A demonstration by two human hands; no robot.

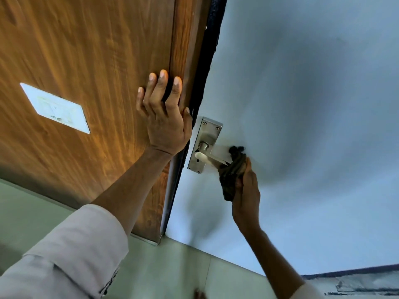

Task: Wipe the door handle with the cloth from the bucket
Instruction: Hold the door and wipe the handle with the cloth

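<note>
The right hand [246, 197] is closed around a dark cloth [232, 175], bunched over the free end of the door handle [212, 158]; the left hand [165, 117], open and empty, lies flat against the door's [86, 61] edge. The cloth looks soft and light, the handle rigid and probably slick (no bucket shows).

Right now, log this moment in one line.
left hand: flat on door | right hand: cloth on handle | phase: wiping

surface: pale door [302, 104] | mounted: metal handle plate [205, 145], lever [210, 157]
</note>
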